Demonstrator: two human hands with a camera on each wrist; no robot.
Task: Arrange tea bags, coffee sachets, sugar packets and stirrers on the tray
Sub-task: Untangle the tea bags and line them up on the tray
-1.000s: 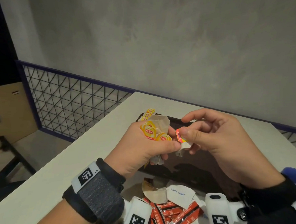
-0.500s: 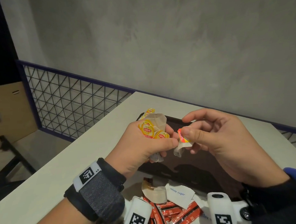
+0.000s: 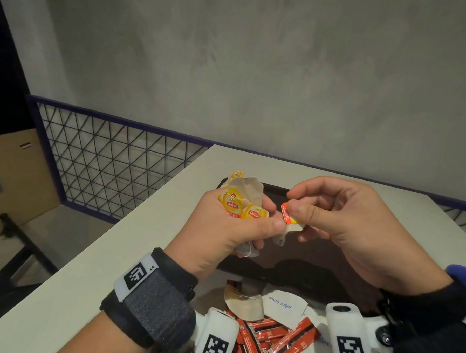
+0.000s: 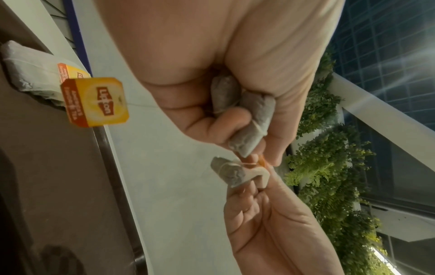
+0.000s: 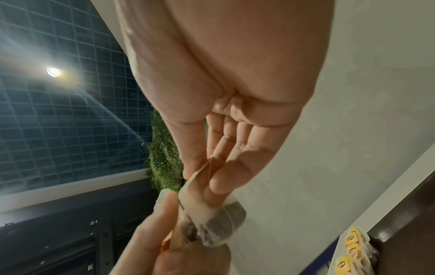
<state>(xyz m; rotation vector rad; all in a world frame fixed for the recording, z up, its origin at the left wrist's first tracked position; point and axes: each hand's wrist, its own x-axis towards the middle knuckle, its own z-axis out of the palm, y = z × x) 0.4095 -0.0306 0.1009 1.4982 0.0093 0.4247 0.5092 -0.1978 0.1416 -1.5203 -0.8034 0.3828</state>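
Since 1 s ago both hands barely shift, staying above brown tray (image 3: 325,255). L hand (image 3: 229,230) fist-grips bunch of Lipton tea bags (image 3: 241,203); R hand (image 3: 350,224) pinches one tea bag (image 3: 289,216) by its tag, thumb+forefinger, touching L thumb. Coffee sachets (image 3: 278,338) lie near-side of tray.

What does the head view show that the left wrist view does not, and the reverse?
Only the head view shows the red coffee sachets and white sugar packet. Only the left wrist view shows a Lipton tag hanging free on its string. Both show the left hand gripping tea bags and the right hand pinching one tea bag.
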